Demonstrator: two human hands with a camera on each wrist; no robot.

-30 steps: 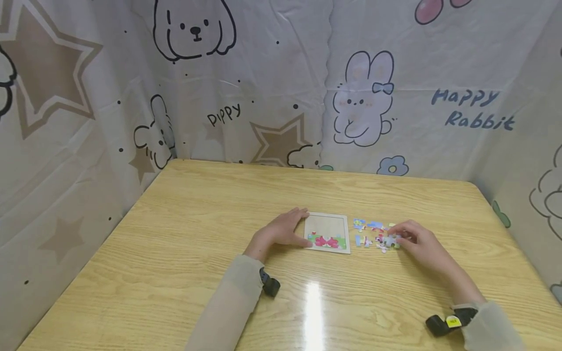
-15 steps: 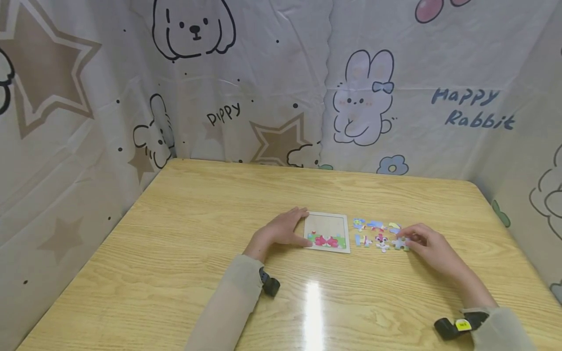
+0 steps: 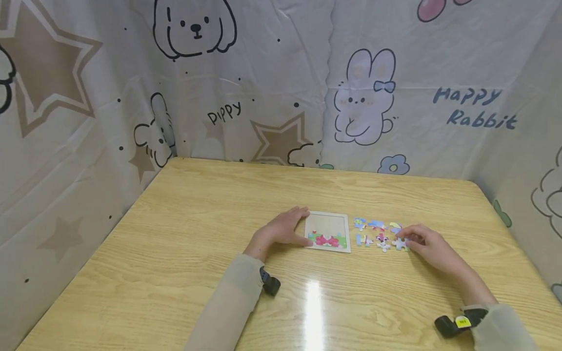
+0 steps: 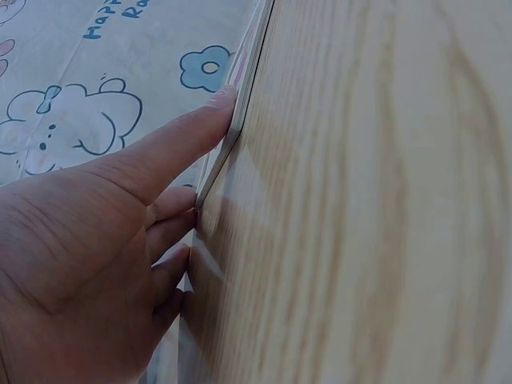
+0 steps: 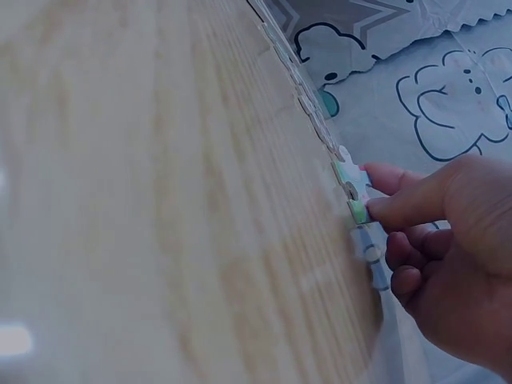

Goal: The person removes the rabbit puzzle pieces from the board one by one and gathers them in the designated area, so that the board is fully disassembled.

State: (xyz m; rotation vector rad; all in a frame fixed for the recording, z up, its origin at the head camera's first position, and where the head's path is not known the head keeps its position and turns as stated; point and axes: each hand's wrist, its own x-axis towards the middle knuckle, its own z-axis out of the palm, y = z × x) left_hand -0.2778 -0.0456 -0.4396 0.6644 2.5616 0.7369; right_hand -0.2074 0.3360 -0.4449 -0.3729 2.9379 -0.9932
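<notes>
My left hand (image 3: 283, 228) rests along the left edge of a square puzzle tray (image 3: 349, 236), thumb on its near corner and fingertips at the far corner. In the left wrist view, the straight thumb (image 4: 180, 140) touches the tray's rim (image 4: 254, 68). Joined pieces with a pink and green picture (image 3: 327, 241) fill the tray's near strip. To the right, my right hand (image 3: 428, 246) pinches a pale jigsaw piece (image 3: 399, 243) between thumb and index finger, low at the tabletop. The right wrist view shows this piece (image 5: 350, 180) with a green edge; the other fingers are curled.
Several loose jigsaw pieces lie in two rows between tray and right hand, among them a pink-faced piece (image 3: 382, 242) and a blue one (image 3: 376, 225). The wooden table (image 3: 210, 214) meets a printed curtain (image 3: 272, 87) at its back and sides.
My right hand has moved a little to the right with the pale jigsaw piece, away from the pink-faced piece, then stayed there. The left hand and tray have not moved.
</notes>
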